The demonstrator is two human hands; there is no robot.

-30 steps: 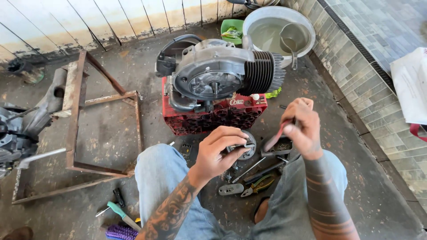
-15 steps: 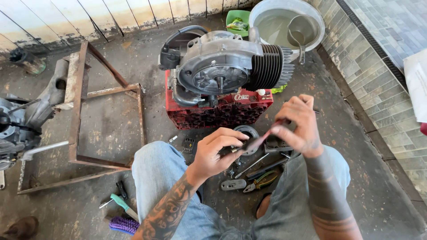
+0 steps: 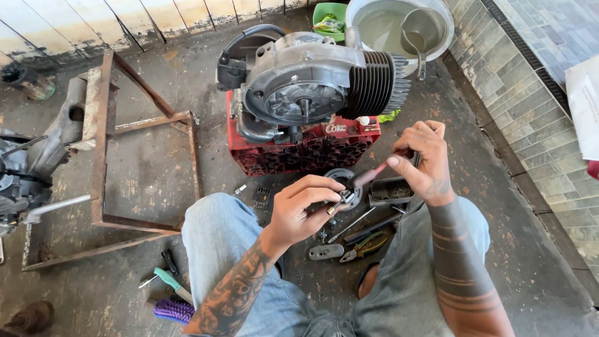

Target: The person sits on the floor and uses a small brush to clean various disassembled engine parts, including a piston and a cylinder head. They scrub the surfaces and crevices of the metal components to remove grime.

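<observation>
My left hand (image 3: 304, 208) pinches a small round metal part (image 3: 347, 195) over my knees. My right hand (image 3: 423, 160) grips a red-handled screwdriver (image 3: 369, 175) whose tip reaches the part. Just beyond the hands a grey finned engine (image 3: 312, 81) rests on a red plastic crate (image 3: 306, 151). Between my legs on the floor lie a dark rectangular tray (image 3: 390, 190), green-handled pliers (image 3: 365, 246) and a flat metal piece (image 3: 326, 251).
A rusty steel frame (image 3: 100, 162) lies on the concrete at left, with scooter parts (image 3: 25, 168) beyond it. A large basin (image 3: 399, 28) holding a ladle and a green tub (image 3: 329, 19) stand at the back. A purple brush (image 3: 172, 302) lies by my left leg. A tiled kerb (image 3: 530, 118) runs along the right.
Both hands have drawn closer over the small part, and the screwdriver tip now meets it. My view has shifted slightly, with the engine and crate sitting more to the centre.
</observation>
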